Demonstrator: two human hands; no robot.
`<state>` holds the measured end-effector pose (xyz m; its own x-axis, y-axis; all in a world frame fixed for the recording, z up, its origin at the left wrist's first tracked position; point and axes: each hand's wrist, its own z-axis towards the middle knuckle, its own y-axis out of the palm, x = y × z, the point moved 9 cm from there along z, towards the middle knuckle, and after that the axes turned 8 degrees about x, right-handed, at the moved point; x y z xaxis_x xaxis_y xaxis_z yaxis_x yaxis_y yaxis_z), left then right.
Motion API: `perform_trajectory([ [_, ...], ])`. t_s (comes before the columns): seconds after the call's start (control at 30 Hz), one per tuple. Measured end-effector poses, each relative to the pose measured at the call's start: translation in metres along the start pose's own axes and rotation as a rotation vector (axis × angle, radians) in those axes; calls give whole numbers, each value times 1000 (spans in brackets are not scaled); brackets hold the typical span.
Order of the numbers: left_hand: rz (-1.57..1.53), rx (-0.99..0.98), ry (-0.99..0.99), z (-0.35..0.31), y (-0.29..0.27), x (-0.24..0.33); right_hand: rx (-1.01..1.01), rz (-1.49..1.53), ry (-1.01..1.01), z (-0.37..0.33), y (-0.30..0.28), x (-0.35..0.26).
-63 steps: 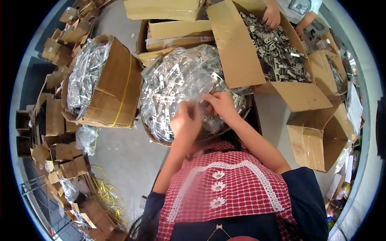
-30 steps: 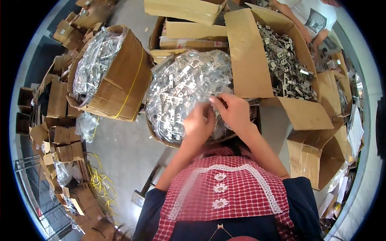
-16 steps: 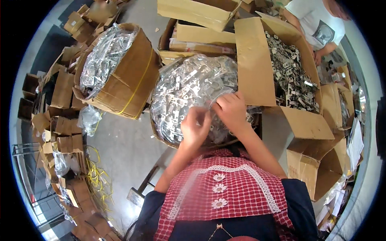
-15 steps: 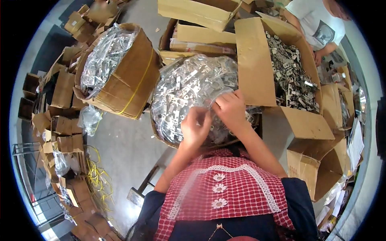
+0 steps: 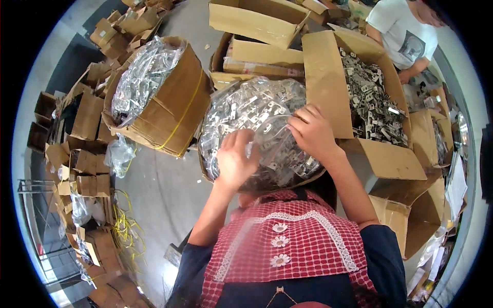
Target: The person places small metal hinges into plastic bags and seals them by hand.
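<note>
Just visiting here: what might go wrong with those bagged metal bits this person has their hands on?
The clear plastic between the left hand and right hand looks thin, so it might tear and spill parts.

The metal parts are heaped high, so some might slide off onto the floor.

Both hands are bare, so any sharp metal edge could nick the fingers.

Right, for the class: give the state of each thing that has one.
Clear bag: full of metal parts
Left box: open, filled, yellow band down its side
Upper right box: open, holding loose parts
Lower right box: open
Left hand: bent over the bag
Right hand: bent over the bag
</note>
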<state>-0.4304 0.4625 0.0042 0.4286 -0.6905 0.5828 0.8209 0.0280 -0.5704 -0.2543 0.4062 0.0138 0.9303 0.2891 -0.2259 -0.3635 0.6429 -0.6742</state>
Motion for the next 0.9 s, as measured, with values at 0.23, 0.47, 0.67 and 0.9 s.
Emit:
perform_trajectory([
  [0.23, 224, -209, 261, -35, 31, -12, -98, 449, 222, -12, 11, 19],
  [0.47, 165, -137, 235, -35, 34, -13, -205, 335, 746, 3, 94, 97],
  [0.67, 90, -98, 174, -31, 30, -16, -344, 115, 683, 20, 120, 82],
  [0.9, 11, -84, 101, -33, 34, -30, -362, 371, 767, 4, 120, 91],
])
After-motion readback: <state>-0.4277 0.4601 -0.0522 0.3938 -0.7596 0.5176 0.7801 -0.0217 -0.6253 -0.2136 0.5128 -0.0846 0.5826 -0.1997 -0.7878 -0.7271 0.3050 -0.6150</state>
